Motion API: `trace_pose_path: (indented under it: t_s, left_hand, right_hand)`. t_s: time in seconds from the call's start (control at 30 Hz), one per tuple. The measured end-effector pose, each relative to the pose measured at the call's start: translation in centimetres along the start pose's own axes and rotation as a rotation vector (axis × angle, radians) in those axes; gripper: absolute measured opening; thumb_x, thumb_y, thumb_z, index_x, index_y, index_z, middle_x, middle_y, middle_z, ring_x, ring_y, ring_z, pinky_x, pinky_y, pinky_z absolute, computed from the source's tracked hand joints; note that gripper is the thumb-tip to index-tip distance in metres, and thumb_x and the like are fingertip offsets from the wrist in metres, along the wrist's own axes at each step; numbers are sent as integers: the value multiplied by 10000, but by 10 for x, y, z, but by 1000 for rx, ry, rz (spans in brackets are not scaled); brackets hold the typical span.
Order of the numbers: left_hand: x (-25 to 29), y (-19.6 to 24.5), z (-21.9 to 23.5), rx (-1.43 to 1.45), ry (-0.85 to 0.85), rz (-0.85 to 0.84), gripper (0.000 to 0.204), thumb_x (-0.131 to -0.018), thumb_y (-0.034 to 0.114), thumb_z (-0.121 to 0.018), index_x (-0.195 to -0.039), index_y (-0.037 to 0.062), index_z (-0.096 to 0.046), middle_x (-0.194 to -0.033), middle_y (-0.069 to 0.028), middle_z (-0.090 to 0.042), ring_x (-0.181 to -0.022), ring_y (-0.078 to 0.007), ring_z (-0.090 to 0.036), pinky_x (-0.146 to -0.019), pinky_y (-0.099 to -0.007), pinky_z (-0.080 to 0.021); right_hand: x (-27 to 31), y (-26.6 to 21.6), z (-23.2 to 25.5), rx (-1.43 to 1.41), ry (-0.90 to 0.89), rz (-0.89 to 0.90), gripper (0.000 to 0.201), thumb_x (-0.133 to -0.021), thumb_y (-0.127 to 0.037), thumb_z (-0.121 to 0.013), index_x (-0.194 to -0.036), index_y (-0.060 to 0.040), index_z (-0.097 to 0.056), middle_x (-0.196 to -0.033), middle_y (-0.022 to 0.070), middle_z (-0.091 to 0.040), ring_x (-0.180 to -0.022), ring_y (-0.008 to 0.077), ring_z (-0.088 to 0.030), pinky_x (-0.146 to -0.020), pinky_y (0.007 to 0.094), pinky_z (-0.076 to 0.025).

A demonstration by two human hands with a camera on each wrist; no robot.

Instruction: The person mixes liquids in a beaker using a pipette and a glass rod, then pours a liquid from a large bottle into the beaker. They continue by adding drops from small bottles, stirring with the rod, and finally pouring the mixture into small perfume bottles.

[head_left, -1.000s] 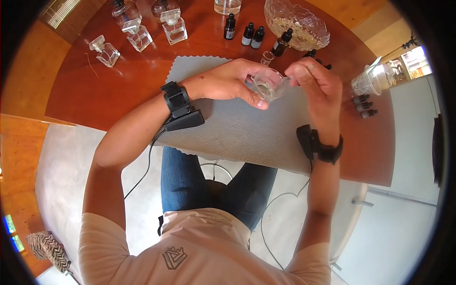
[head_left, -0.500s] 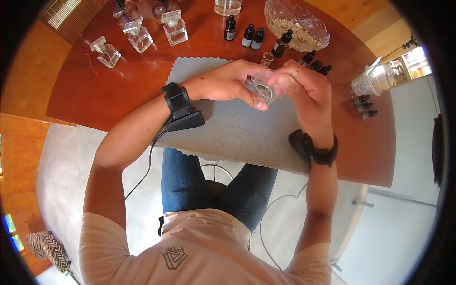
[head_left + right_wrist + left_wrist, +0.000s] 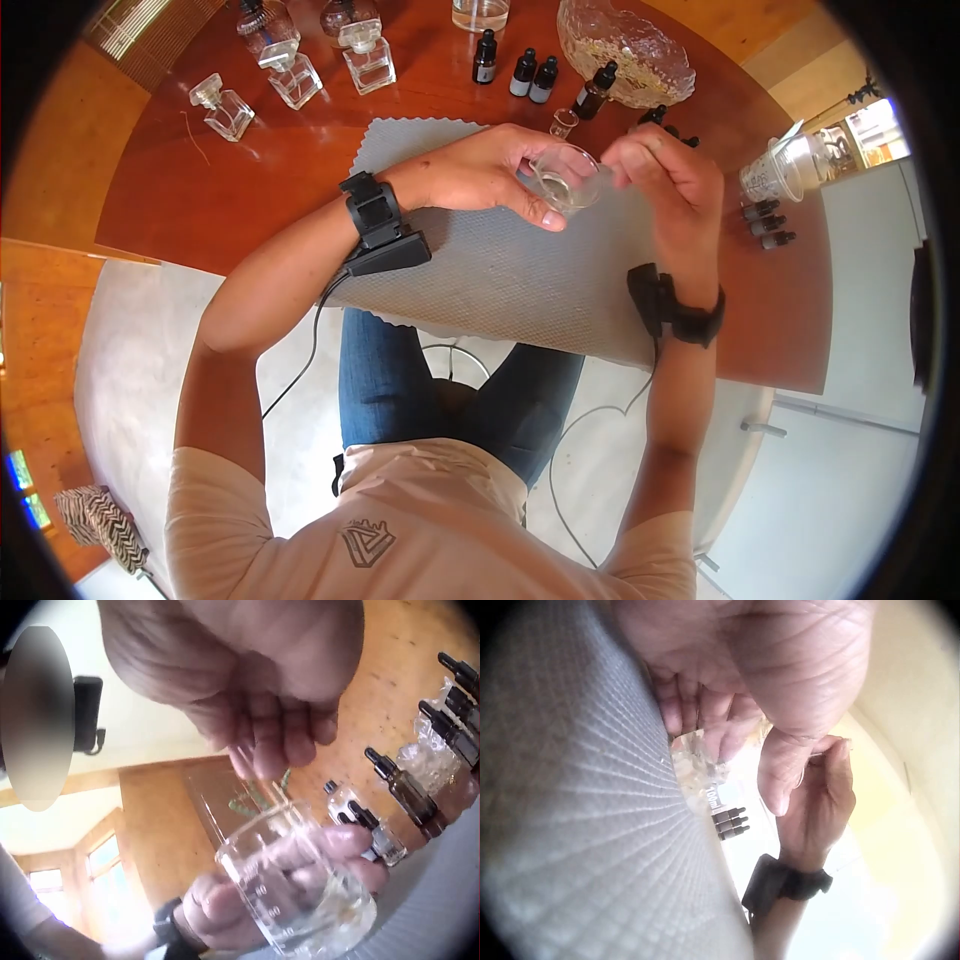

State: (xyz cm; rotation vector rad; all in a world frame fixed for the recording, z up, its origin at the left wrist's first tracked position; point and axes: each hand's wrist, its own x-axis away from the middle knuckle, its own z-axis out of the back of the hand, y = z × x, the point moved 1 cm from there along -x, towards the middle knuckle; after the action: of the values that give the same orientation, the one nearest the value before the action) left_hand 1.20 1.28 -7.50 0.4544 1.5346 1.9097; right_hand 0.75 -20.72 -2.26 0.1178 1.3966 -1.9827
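A clear glass beaker (image 3: 568, 182) with white graduation marks stays above the grey textured mat (image 3: 500, 265), a little clear liquid in its bottom. My left hand (image 3: 485, 172) grips it around the side, thumb toward me. In the right wrist view the beaker (image 3: 330, 919) is tilted and the left fingers show through its wall. My right hand (image 3: 675, 185) is just right of the rim, its fingers curled together. They pinch a thin clear rod (image 3: 288, 796), which slants down into the beaker.
A tiny glass cup (image 3: 563, 123) stands behind the beaker. Dark dropper bottles (image 3: 595, 90) line the back, near a textured glass bowl (image 3: 625, 55). Square clear bottles (image 3: 228, 115) stand back left. At right are small dark bottles (image 3: 770, 232) and a clear printed cup (image 3: 765, 178).
My right hand swung left over the beaker half a second ago, then came back right beside its rim. The left hand and beaker have hardly moved.
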Motion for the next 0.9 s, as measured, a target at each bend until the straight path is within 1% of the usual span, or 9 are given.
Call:
trace_pose_path:
  t_s: [0.1,0.2,0.3,0.4,0.5,0.6,0.7,0.8,0.9]
  left_hand:
    - [2,6,2,-28,-10,40,610,-788,197,-881,-1321,35,-631,-1178,-82,-706,-1088,-185,-643,-963,-332,-500]
    - [0,6,3,-33,-49,71,616,-791,204,-880,-1330,44,-628,-1188,-91,-701,-1100,-194,-641,-969,-331,-499]
    - [0,2,-1,48,-3,15,605,-795,198,-877,-1329,55,-632,-1158,-79,-707,-1086,-179,-641,-963,-325,-500]
    - [1,4,-1,48,2,24,605,-795,188,-876,-1331,52,-630,-1150,-78,-707,-1079,-179,-643,-963,-324,-501]
    - [-1,0,2,13,-32,57,615,-795,194,-876,-1337,45,-627,-1148,-78,-707,-1078,-177,-643,-971,-330,-500]
    - [-1,-2,1,28,-32,16,620,-802,178,-869,-1356,77,-611,-1206,-46,-676,-1154,-166,-605,-959,-352,-528]
    - [1,2,-1,6,25,-8,590,-786,222,-885,-1294,34,-649,-1111,-59,-714,-1048,-159,-645,-946,-323,-502]
    - [2,7,1,-17,0,37,610,-785,237,-886,-1306,35,-642,-1125,-67,-716,-1070,-170,-643,-958,-333,-499]
    - [1,1,1,47,-17,29,616,-786,244,-885,-1312,39,-639,-1132,-69,-715,-1075,-169,-641,-964,-338,-497]
  right_hand:
    - [0,-8,-7,-42,-125,82,150,-975,-74,-592,-909,40,-664,-765,57,-617,-695,122,-549,-663,260,-446]
    - [-2,-5,-22,-21,-17,122,151,-976,-86,-603,-905,32,-666,-764,46,-617,-705,106,-543,-660,261,-444]
    - [-1,3,-7,21,72,14,162,-977,-103,-616,-908,37,-662,-782,54,-622,-707,113,-544,-661,265,-447]
    - [1,-2,-2,-120,-126,29,156,-977,-103,-617,-911,30,-662,-787,54,-626,-708,115,-536,-662,264,-446]
    - [-2,-7,-20,-20,-85,93,161,-978,-95,-606,-902,35,-660,-781,54,-627,-714,113,-547,-663,261,-447]
    - [-1,1,-15,42,82,67,152,-971,-86,-605,-904,38,-661,-782,61,-630,-717,119,-568,-663,267,-456]
    - [-2,-3,6,-54,-108,33,146,-969,-74,-604,-908,48,-657,-784,70,-629,-716,128,-584,-664,276,-465]
    - [-2,-9,-14,-37,-128,102,161,-975,-80,-593,-899,45,-660,-776,65,-630,-701,124,-577,-656,274,-461]
    - [-2,5,-20,6,55,119,173,-977,-84,-593,-898,52,-664,-783,66,-637,-696,118,-577,-649,266,-455]
